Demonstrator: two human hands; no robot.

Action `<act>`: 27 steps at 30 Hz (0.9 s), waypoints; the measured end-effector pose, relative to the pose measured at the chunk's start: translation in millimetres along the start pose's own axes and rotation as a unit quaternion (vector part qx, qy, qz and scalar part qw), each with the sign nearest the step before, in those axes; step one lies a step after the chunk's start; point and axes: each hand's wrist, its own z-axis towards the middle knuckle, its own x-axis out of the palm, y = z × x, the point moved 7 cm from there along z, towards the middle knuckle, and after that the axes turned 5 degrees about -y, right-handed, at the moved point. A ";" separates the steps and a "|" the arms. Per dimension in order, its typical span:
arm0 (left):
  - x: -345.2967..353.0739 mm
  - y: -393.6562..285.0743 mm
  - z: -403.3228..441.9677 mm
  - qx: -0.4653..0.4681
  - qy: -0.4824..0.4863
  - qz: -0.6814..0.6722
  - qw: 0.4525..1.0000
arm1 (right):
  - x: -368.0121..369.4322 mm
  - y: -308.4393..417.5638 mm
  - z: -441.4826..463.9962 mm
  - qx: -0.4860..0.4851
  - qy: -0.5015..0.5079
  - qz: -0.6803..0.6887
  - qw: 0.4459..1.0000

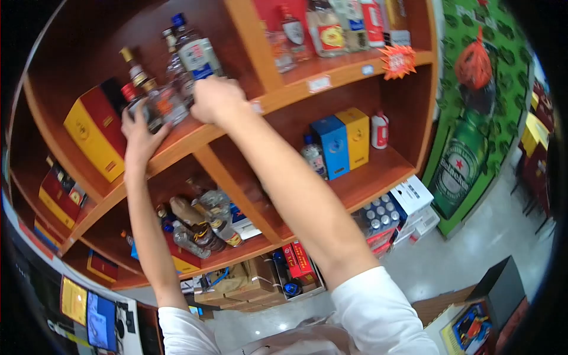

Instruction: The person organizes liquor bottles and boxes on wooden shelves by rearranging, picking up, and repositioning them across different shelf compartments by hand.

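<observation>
On the upper shelf, my left hand has its fingers and thumb around a dark red-capped bottle. Just to its right is a clear bottle, with a gold-capped bottle behind. My right hand is closed in front of the lower part of a blue-capped bottle; its fingertips and whatever they hold are hidden. Another slim bottle stands beside that one. A yellow and dark red box is left of my left hand.
Lower shelves hold several bottles, a blue box and a yellow box. A wooden divider rises right of my right hand. Cartons and packed cans lie below. A green bottle poster is at the right.
</observation>
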 end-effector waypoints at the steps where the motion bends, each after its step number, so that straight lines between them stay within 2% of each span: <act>1: 1.6 3.2 2.1 0.017 -0.002 0.001 1.000 | 2.0 -0.3 1.2 0.000 0.011 0.004 1.000; 6: -1.5 4.4 0.6 -0.004 0.003 0.005 1.000 | 6.0 2.0 4.6 -0.002 0.014 -0.009 1.000; 10: -6.1 -0.2 1.7 0.007 -0.013 0.022 1.000 | 6.9 2.6 4.3 -0.022 0.066 -0.009 0.998; 13: -17.1 -9.7 2.8 -0.033 -0.034 0.022 0.999 | 6.3 4.8 4.2 -0.029 0.072 -0.026 0.997; 17: -81.3 -52.5 -13.2 0.014 -0.247 -0.013 0.969 | 11.5 4.5 5.6 -0.039 0.068 -0.028 0.997; 18: -89.4 -63.6 -26.8 -0.023 -0.283 -0.156 0.946 | 9.8 4.0 3.9 -0.039 0.065 -0.026 0.997; 19: -90.8 -80.2 -44.9 -0.079 -0.265 -0.351 0.895 | 9.7 4.8 4.4 -0.041 0.062 -0.024 0.997; 20: -106.5 -114.9 -68.1 -0.084 -0.237 -0.338 0.907 | 14.6 4.5 7.3 -0.042 0.057 -0.035 0.997; 21: -112.8 -148.1 -90.7 -0.067 -0.210 -0.425 0.878 | 14.4 5.1 7.6 -0.051 0.060 -0.048 0.996; 22: -118.3 -188.0 -113.7 -0.062 -0.157 -0.551 0.818 | 13.2 3.9 7.2 -0.047 0.044 -0.036 0.997; 24: -130.8 -253.7 -150.6 -0.004 -0.097 -0.701 0.707 | 17.0 2.5 8.8 -0.062 0.033 -0.021 0.997; 25: -136.4 -280.7 -166.8 -0.024 -0.079 -0.779 0.621 | 16.3 2.7 8.6 -0.070 0.055 -0.037 0.995; 27: -142.6 -314.0 -178.9 0.038 0.024 -0.906 0.421 | 10.1 4.9 2.4 -0.067 0.088 -0.037 0.993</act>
